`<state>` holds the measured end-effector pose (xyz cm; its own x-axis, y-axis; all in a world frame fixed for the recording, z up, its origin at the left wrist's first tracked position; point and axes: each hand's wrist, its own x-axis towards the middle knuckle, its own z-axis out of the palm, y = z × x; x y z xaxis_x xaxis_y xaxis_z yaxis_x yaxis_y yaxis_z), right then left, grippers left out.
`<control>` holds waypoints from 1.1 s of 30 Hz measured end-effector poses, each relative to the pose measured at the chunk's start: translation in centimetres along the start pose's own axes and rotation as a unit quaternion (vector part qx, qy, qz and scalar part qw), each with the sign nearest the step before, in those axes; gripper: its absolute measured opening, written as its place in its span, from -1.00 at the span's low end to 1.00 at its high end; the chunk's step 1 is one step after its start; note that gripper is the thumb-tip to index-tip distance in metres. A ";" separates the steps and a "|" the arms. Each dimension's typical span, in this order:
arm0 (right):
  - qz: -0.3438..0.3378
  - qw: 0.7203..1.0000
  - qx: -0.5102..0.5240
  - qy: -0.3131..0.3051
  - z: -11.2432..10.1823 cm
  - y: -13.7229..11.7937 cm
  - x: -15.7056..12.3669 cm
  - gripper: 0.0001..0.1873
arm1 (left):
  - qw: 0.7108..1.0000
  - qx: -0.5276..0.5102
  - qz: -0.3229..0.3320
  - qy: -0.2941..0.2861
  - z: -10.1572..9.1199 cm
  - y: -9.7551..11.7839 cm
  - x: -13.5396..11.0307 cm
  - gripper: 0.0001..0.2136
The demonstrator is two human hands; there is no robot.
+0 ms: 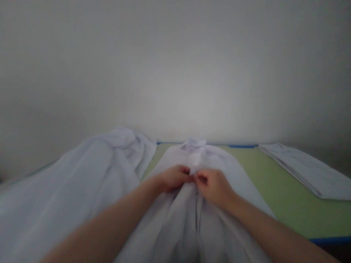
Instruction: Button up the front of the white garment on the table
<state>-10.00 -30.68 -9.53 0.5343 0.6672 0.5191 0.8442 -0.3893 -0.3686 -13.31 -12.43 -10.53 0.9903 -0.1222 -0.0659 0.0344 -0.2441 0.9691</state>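
Observation:
A white garment [233, 171] lies spread in front of me, its collar [194, 143] at the far end by the wall. Both of my hands meet at its front opening, just below the collar. Fabric along the opening is pinched in my left hand [175, 178], whose fingers are closed. My right hand [215, 184] is closed too, with thumb and forefinger on the same edge, touching the left fingertips. Whether a button sits between the fingers is too blurred to tell. Toward me the cloth falls in loose folds, with a dark slit down the middle.
Heaped white cloth [90, 164] covers the left side of the green tabletop [301, 208]. A flat folded white piece [309, 170] lies at the right. The table has a blue edge [331, 240], and a plain pale wall [175, 73] rises behind it.

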 end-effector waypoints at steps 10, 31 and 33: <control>0.005 0.999 -0.036 0.007 0.3 3.3 3.0 -0.87 | 0.999 -0.024 -0.014 0.032 0.0 -0.2 2.9 -0.63; 0.010 0.986 0.155 -0.061 0.6 5.0 2.6 -0.81 | 0.974 0.181 0.075 0.114 0.4 -0.8 2.9 -0.69; -0.018 0.977 0.189 -0.101 -0.1 5.3 2.6 -0.73 | 0.981 0.152 0.070 0.102 0.3 -1.0 2.9 -0.68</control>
<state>-4.12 -31.08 -10.11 0.4521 0.8032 0.3878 0.7654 -0.1262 -0.6310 -10.50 -12.85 -11.74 0.9899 0.0131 0.1410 -0.1140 -0.5174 0.8481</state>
